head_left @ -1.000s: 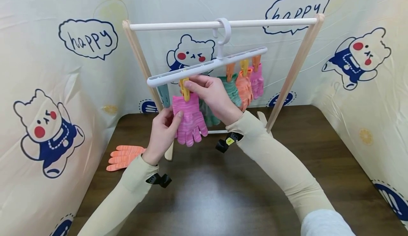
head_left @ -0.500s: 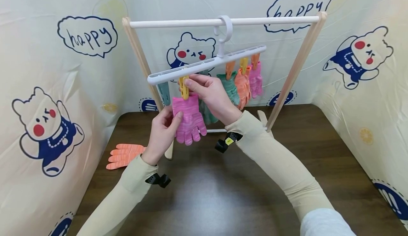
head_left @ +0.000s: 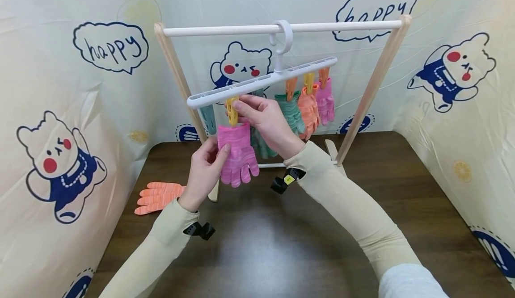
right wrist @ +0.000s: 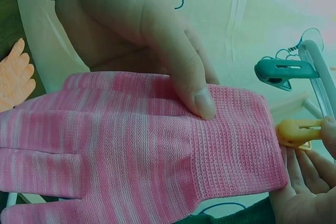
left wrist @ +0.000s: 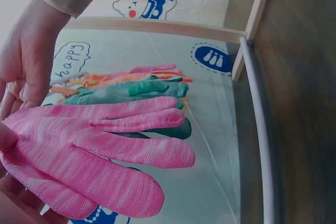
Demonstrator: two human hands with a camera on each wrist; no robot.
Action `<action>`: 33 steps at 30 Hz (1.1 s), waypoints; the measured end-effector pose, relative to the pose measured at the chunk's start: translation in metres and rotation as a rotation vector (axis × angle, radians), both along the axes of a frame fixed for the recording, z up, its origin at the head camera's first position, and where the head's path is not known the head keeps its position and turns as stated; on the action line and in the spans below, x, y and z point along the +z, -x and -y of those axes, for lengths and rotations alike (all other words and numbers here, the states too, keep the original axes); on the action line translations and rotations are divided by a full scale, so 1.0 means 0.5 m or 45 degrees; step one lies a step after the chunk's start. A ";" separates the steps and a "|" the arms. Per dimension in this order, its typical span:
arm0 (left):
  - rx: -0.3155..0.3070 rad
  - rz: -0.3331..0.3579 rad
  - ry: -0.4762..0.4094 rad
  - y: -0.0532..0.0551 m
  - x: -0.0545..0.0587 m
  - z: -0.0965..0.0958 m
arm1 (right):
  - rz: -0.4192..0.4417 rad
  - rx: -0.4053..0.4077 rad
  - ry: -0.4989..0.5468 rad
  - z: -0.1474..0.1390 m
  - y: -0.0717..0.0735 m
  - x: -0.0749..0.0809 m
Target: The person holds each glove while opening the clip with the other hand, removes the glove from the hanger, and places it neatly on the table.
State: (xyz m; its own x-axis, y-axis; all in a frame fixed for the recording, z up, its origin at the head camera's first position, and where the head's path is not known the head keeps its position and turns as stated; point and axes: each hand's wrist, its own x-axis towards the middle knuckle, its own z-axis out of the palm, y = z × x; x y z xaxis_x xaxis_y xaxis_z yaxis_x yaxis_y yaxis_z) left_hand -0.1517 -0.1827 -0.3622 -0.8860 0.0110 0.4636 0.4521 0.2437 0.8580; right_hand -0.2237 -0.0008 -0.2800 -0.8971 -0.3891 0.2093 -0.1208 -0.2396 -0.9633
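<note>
"Below the white hanger (head_left: 263, 82), what is happening?"

"The left hand (head_left: 205, 166) is pinching the pink glove (head_left: 238, 155) between thumb and fingers, holding it cuff-up; the right hand (head_left: 267, 119) is pinching the yellow clip (head_left: 232, 111) just above."

"Is that clip gripping the glove?"

"They are sitting too close together; I cannot tell."

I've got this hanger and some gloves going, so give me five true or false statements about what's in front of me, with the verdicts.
1. The left hand holds a pink glove. True.
2. The right hand pinches an orange clip. False; the right hand pinches a yellow clip.
3. An orange glove lies on the table. True.
4. The hanger lies on the table. False; the hanger hangs from the rack's top bar.
5. A teal clip is in view. True.
</note>
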 end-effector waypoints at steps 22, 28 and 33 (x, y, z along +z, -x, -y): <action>0.026 0.030 0.022 -0.008 -0.022 0.005 | -0.104 -0.029 -0.076 -0.024 -0.011 -0.016; 0.027 0.018 0.020 -0.009 -0.026 0.003 | -0.157 -0.032 -0.086 -0.038 -0.019 -0.017; 0.028 0.019 0.019 -0.012 -0.029 0.001 | -0.182 -0.028 -0.095 -0.056 -0.029 -0.018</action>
